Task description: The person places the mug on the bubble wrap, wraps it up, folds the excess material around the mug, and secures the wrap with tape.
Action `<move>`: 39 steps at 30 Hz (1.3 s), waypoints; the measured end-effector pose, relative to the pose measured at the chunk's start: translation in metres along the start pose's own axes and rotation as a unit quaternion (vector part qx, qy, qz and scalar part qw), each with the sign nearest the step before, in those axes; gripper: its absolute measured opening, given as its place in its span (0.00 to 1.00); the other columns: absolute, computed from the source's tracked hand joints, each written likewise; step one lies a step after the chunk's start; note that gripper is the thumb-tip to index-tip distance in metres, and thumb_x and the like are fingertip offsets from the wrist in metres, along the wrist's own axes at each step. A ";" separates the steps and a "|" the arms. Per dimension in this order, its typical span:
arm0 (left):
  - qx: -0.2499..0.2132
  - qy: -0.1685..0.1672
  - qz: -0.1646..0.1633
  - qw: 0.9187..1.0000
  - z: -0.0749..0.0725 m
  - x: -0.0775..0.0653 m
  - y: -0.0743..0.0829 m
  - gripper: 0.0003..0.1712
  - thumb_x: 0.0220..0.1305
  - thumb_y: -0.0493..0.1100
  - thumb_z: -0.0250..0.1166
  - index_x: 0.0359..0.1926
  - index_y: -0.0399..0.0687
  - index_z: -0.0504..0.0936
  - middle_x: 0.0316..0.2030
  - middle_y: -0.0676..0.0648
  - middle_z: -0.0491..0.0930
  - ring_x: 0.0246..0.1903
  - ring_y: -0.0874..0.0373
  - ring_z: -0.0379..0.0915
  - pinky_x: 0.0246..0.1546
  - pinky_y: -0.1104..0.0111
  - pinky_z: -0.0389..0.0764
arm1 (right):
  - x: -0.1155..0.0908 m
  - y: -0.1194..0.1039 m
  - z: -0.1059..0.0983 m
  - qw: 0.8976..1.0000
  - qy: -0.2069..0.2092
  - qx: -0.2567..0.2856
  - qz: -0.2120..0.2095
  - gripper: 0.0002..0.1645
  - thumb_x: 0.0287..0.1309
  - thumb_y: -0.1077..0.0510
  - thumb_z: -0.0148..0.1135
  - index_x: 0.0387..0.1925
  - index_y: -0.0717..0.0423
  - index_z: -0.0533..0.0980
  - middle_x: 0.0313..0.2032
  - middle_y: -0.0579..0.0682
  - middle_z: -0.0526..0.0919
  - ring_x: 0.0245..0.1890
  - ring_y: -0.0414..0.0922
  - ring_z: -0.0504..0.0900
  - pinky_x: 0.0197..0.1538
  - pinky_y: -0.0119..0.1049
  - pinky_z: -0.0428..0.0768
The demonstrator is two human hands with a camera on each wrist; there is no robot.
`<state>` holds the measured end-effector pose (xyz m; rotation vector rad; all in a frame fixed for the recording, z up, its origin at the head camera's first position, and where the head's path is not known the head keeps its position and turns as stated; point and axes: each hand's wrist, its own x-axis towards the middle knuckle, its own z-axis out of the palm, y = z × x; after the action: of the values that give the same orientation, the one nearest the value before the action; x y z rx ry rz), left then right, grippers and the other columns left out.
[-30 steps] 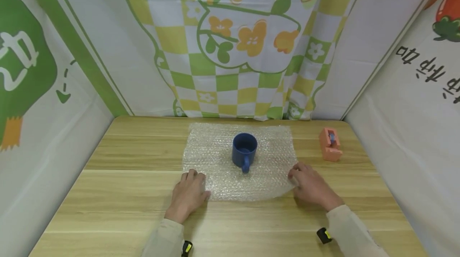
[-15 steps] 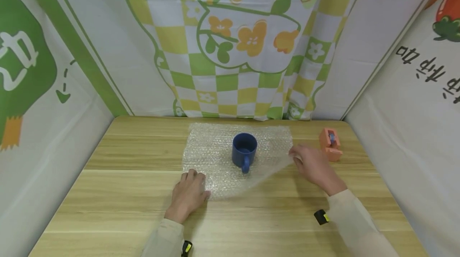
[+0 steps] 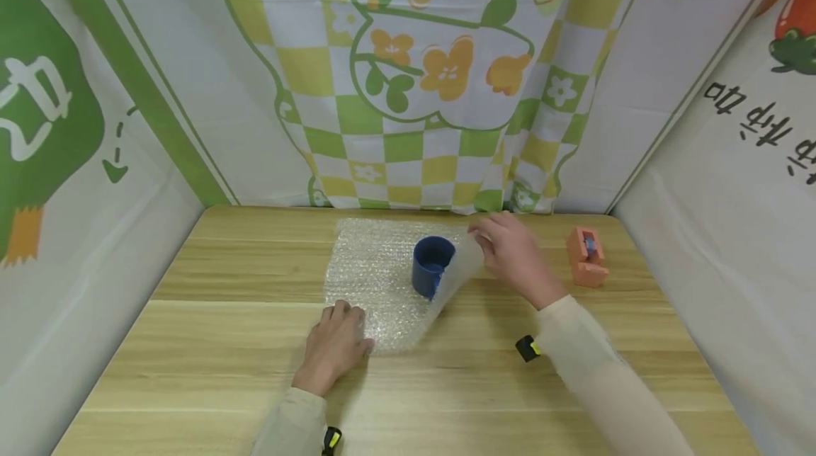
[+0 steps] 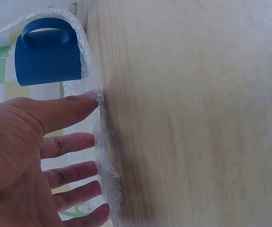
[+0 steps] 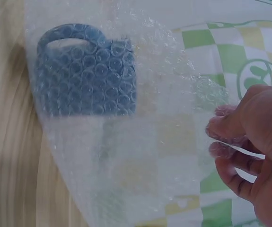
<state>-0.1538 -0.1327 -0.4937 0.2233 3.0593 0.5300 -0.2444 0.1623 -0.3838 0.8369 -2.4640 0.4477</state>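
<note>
A dark blue mug [image 3: 426,272] stands upright on a sheet of bubble wrap [image 3: 372,265], its handle toward the front. My right hand [image 3: 513,254] pinches the sheet's front right corner and holds it raised beside the mug. The lifted part hides the mug's right side and most of its handle; in the right wrist view the mug [image 5: 88,78] shows through the bubbles. My left hand [image 3: 334,343] rests at the sheet's front left corner. Seen in the left wrist view, its fingers [image 4: 74,172] are spread and fairly straight, with the tips pressing on the sheet's edge.
An orange tape dispenser [image 3: 586,258] stands at the back right of the wooden table [image 3: 223,343]. A checked green and yellow curtain [image 3: 421,151] hangs behind the table's back edge. White printed panels [image 3: 720,229] flank both sides.
My right hand has lifted the front right corner of the bubble wrap and carried it back and leftward to the mug's right side. The left hand stays put, and so does the mug.
</note>
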 end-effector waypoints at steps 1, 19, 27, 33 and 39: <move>-0.001 0.000 0.000 1.000 0.000 0.000 0.000 0.26 0.52 0.51 0.70 0.49 0.43 0.77 0.52 0.38 0.69 0.53 0.40 0.64 0.44 0.49 0.76 | 0.004 -0.001 0.003 1.000 0.002 0.002 -0.003 0.08 0.57 0.65 0.61 0.38 0.53 0.80 0.36 0.48 0.80 0.38 0.48 0.75 0.41 0.41 0.76; 0.006 0.004 0.008 1.000 -0.002 0.000 0.000 0.26 0.52 0.51 0.70 0.49 0.42 0.77 0.51 0.38 0.70 0.52 0.40 0.65 0.43 0.50 0.76 | 0.055 -0.016 0.053 0.996 -0.076 0.036 -0.012 0.10 0.55 0.66 0.62 0.39 0.55 0.81 0.36 0.48 0.82 0.41 0.47 0.76 0.45 0.40 0.77; 0.006 0.001 0.006 1.000 0.000 0.000 -0.002 0.26 0.52 0.52 0.70 0.49 0.43 0.77 0.52 0.38 0.70 0.52 0.40 0.64 0.42 0.49 0.76 | 0.062 -0.021 0.071 0.993 -0.109 0.036 0.010 0.11 0.52 0.67 0.64 0.40 0.55 0.81 0.39 0.48 0.83 0.41 0.47 0.76 0.45 0.39 0.77; 0.006 -0.001 0.004 1.000 0.002 0.000 -0.002 0.27 0.53 0.52 0.70 0.50 0.43 0.76 0.53 0.38 0.69 0.54 0.40 0.64 0.44 0.49 0.76 | 0.062 -0.020 0.083 0.990 -0.130 0.037 0.029 0.11 0.53 0.66 0.64 0.40 0.54 0.81 0.38 0.48 0.84 0.41 0.47 0.77 0.46 0.40 0.78; 0.009 0.002 0.006 1.000 0.001 0.000 -0.002 0.27 0.52 0.52 0.70 0.50 0.43 0.76 0.53 0.38 0.69 0.53 0.41 0.64 0.43 0.50 0.76 | 0.060 -0.020 0.089 0.990 -0.135 0.031 0.038 0.12 0.53 0.65 0.64 0.40 0.54 0.81 0.39 0.48 0.84 0.41 0.47 0.76 0.43 0.41 0.79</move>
<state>-0.1539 -0.1346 -0.4953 0.2412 3.0702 0.5050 -0.3036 0.0790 -0.4212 0.8825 -2.7512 0.4662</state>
